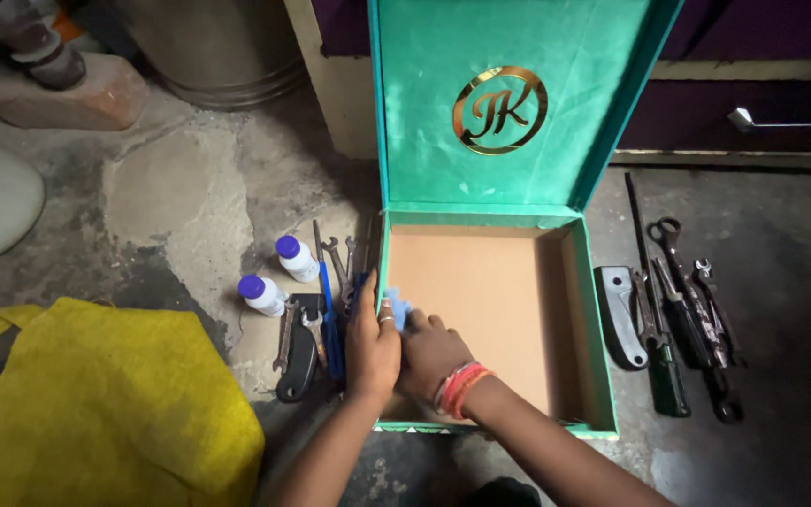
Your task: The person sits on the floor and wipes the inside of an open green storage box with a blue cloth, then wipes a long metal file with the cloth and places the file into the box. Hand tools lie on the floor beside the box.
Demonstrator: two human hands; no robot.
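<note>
the open teal fabric-covered box with a tan card interior sits on the rough grey concrete floor, its hinged lid upright. judged rigid but light, with walls that could dent; best gripped at the rim or base corners, not by the lid.

the yellow woven cloth bag lies at the near left, well apart from the box.

the left hand rests on the box's left wall, fingers curled loosely over the rim. the right hand lies just beside it inside the near-left corner, fingers folded down on the small pale blue cloth. the cloth appears soft, limp and very light; it would bunch under pressure, so pinch it by a fold.

dark metal hand tools lie right of the box; two small white bottles with purple caps stand to the left.
</note>
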